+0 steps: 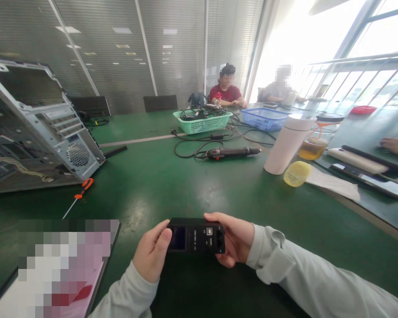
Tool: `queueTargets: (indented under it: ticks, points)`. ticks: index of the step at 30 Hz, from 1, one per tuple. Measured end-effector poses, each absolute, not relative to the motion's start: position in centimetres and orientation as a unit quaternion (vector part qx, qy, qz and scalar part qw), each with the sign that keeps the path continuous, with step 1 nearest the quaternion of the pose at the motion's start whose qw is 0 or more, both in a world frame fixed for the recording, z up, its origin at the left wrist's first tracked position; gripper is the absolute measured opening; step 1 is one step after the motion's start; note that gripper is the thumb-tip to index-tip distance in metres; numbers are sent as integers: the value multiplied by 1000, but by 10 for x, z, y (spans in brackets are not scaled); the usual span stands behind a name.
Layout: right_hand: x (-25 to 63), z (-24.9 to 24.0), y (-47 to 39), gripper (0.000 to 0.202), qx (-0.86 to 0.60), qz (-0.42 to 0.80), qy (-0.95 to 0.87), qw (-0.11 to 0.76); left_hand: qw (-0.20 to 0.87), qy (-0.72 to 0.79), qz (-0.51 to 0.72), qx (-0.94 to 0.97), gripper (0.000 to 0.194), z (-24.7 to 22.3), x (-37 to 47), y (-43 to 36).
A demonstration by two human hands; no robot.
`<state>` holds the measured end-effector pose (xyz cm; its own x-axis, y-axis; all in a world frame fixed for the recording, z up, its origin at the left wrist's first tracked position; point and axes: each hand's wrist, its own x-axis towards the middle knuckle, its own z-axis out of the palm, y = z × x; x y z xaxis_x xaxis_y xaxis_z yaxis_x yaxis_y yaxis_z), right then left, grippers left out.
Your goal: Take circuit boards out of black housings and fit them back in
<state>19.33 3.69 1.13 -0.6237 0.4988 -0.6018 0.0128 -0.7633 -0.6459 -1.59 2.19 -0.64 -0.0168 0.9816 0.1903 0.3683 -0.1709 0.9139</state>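
Note:
Just above the near part of the green table, a small black electronic device (195, 238) is held level between both hands. It has a dark little screen at its left, small white markings in the middle, and a square port near its right end. My left hand (151, 254) is closed on the left end, its thumb lying beside the screen. My right hand (238, 237) grips the right end, with fingers above and below it. The device's underside is hidden.
An open metal computer case (79, 152) stands left, with an orange-handled screwdriver (83, 190) nearby. Ahead lie a corded electric screwdriver (232, 153) and a green basket (205, 126) of cables. A white tumbler (287, 143) stands right. Two people sit across the table (146, 176).

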Motion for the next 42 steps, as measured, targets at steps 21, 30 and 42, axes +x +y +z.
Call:
queueTargets:
  ticks: [21, 30, 42]
  points:
    - [193, -6, 36, 53, -422, 419, -645, 479, 430, 497, 468, 591, 33, -10, 2, 19]
    - [196, 5, 31, 41, -421, 379, -687, 454, 447, 481, 477, 583, 24, -6, -2, 23]
    - [192, 3, 36, 38, -405, 444, -656, 457, 521, 454, 483, 538, 24, 0, -10, 27]
